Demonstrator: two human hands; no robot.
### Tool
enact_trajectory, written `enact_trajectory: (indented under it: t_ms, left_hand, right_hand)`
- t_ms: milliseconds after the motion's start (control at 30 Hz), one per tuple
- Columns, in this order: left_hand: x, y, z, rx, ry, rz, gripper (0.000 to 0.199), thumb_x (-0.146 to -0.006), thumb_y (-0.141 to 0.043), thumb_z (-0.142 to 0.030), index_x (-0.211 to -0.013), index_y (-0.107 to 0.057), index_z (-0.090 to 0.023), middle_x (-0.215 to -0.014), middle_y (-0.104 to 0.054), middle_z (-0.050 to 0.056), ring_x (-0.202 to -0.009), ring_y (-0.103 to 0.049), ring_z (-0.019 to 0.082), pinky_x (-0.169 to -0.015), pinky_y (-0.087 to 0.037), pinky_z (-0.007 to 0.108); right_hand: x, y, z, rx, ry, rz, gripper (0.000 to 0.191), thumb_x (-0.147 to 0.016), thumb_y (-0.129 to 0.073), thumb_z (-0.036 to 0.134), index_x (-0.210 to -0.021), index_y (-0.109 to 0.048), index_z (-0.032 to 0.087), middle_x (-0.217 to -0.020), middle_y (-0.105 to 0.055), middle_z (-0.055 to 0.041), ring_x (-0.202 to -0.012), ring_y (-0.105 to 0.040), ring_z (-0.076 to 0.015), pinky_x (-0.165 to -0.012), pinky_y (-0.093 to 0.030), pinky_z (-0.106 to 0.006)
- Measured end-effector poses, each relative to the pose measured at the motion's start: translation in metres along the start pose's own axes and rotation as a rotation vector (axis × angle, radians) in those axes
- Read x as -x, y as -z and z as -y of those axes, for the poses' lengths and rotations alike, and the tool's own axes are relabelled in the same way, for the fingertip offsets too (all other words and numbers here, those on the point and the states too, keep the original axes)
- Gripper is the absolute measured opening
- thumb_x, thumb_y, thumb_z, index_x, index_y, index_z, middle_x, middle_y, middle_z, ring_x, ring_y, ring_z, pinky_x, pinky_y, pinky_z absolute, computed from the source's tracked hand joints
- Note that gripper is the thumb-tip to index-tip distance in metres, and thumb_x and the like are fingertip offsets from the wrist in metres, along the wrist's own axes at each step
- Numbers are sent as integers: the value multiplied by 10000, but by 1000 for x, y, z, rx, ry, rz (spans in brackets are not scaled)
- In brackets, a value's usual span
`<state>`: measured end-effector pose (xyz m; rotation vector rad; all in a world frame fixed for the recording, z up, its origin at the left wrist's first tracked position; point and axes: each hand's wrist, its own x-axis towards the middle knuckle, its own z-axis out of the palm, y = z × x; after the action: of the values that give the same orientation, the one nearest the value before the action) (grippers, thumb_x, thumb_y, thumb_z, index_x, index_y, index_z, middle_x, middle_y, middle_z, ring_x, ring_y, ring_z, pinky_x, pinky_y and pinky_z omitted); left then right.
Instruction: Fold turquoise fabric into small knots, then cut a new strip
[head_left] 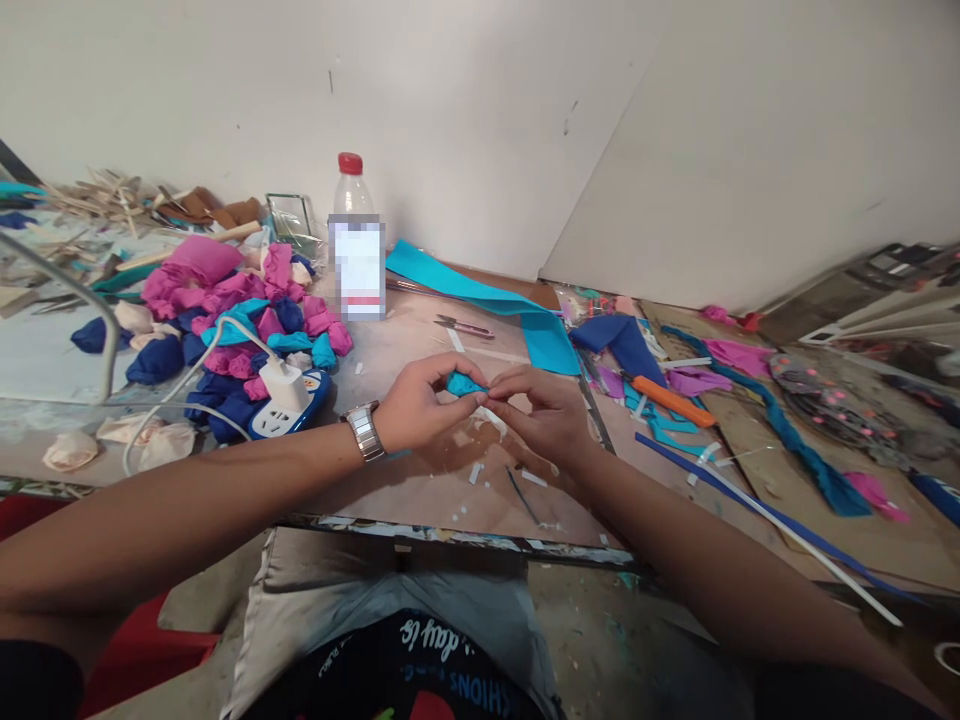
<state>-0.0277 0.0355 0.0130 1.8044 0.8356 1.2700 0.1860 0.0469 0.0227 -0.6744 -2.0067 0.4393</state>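
Note:
Between my two hands, above the middle of the work table (405, 480), is a small turquoise fabric piece (463, 384), bunched up. My left hand (420, 402), with a metal watch (365, 430) at the wrist, curls thumb and fingers around it. From the other side my right hand (544, 410) pinches its right end, fingertips meeting those of the left. Behind the hands lies a pair of thread snips (465, 327). A long turquoise fabric strip (480, 290) runs behind them towards the right.
A heap of pink, blue and turquoise fabric pieces (217, 285) lies left, beside a power strip (289, 408) with a plugged-in charger. A red-capped bottle (351, 185) stands at the back. An orange utility knife (673, 401) and fabric scraps (622, 340) lie right.

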Motion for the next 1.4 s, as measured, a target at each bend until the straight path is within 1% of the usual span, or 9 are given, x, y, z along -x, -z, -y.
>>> enact_trajectory:
  t_ms: [200,400,567,767,867,933,1067,1233,1400]
  left_hand:
    - [0,-1,2,40,10,9,184,-888,-746,-323,-968,-658,-183,-885,-664,28,-778,-582,151,-732,-483,286]
    - [-1,-2,1,61,-36,29,215,-883,-776,-368,-946,-678,-187,-915,-692,46,-814,-611,162,-764,-504,302]
    - [-1,-2,2,35,-60,17,187,-884,-780,-353,-917,-702,-187,-955,-728,68,-865,-648,175,-800,-522,314]
    - [-1,-2,2,31,-28,19,175,-873,-781,-337,-890,-704,-181,-935,-726,63,-835,-637,169,-785,-517,312]
    - [0,-3,3,46,14,2,205,-849,-795,-307,-970,-687,-182,-915,-699,42,-770,-606,147,-722,-504,292]
    - [0,-4,4,113,24,-5,310,-826,-816,-291,-1067,-651,-187,-946,-689,39,-761,-611,139,-702,-510,282]
    - [-1,-6,5,300,-11,27,486,-781,-870,-280,-1167,-587,-200,-1004,-701,48,-859,-681,153,-766,-557,281]
    - [-3,-5,4,416,-17,58,497,-791,-881,-284,-1188,-593,-205,-988,-735,41,-861,-717,143,-787,-585,275]
    - [-4,-4,5,376,15,39,448,-785,-891,-336,-1124,-639,-188,-895,-740,23,-786,-708,137,-743,-593,277]
  right_hand:
    - [-2,2,1,82,48,0,22,-912,-781,266,-922,-790,248,-898,-819,-40,-792,-759,-179,-731,-600,-300]
    - [-2,3,5,71,-57,15,123,-924,-742,357,-862,-768,254,-864,-802,-56,-786,-738,-209,-764,-592,-359]
    - [-1,1,6,45,-72,11,98,-907,-752,337,-858,-757,253,-883,-792,-63,-818,-739,-214,-765,-589,-363]
    - [-3,0,8,46,-67,-4,91,-874,-787,301,-803,-759,253,-877,-767,-62,-828,-726,-211,-765,-579,-364]
    - [-3,-1,7,-9,-95,-3,78,-862,-796,277,-801,-756,248,-862,-765,-55,-811,-723,-203,-758,-575,-359]
    - [-2,-2,6,-36,-119,-2,84,-860,-792,280,-793,-753,250,-859,-768,-54,-815,-720,-206,-769,-576,-367]
    - [-1,-2,5,-90,-163,-7,103,-874,-779,303,-788,-749,256,-845,-772,-49,-833,-715,-214,-796,-579,-380]
    - [0,-1,6,-166,-202,-34,122,-861,-811,342,-811,-750,250,-855,-771,-42,-812,-710,-202,-785,-568,-364]
    - [3,-4,7,-203,-325,-48,222,-814,-866,420,-856,-753,234,-819,-766,-39,-772,-699,-201,-737,-562,-353]
